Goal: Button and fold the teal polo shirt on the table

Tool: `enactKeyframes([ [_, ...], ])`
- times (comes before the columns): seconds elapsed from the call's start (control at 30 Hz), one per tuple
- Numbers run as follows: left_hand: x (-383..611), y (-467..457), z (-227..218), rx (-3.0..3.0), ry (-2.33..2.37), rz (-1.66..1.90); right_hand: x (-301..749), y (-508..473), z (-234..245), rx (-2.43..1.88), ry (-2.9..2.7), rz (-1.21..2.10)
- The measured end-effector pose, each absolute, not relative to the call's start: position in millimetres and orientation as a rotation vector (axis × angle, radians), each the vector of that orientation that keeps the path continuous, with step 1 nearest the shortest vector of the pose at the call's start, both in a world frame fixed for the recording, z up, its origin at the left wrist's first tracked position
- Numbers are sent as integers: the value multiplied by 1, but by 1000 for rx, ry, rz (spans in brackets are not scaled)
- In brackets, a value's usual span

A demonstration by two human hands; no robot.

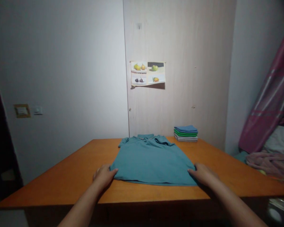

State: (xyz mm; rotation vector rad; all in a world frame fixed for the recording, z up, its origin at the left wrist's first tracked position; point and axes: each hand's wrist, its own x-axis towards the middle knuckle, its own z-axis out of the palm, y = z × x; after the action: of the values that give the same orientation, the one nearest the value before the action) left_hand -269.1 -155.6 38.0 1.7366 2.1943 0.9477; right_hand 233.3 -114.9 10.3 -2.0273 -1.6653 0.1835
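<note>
Teal shirt lies flat on brown table, collar far, hem near person. Left hand pinches left hem corner, thumb on top, fingers curled nearly closed. Right hand pinches right hem corner likewise, fingers partly hidden. Folded clothes stacked far right. Fruit poster on wall. Collar details too small to read.

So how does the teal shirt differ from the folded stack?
The teal shirt lies spread out; the folded stack is compact. The shirt is teal; the stack shows blue, green and pale layers. The left hand and right hand touch the shirt, not the stack. Both things rest on the table.
</note>
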Motion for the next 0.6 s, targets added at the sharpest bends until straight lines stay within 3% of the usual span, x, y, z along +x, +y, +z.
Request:
enactKeyframes([
  [0.17,-256,-154,38,1700,1959,1169,229,-115,15,-1936,-1785,158],
  [0.3,-254,-166,54,1401,1653,1535,232,-110,12,-1729,-1486,222],
  [0.43,-256,-183,67,1269,1708,1692,231,-116,13,-1570,-1322,454],
  [0.6,-264,-198,65,1402,1714,1581,229,-137,34,-1352,-1220,859],
])
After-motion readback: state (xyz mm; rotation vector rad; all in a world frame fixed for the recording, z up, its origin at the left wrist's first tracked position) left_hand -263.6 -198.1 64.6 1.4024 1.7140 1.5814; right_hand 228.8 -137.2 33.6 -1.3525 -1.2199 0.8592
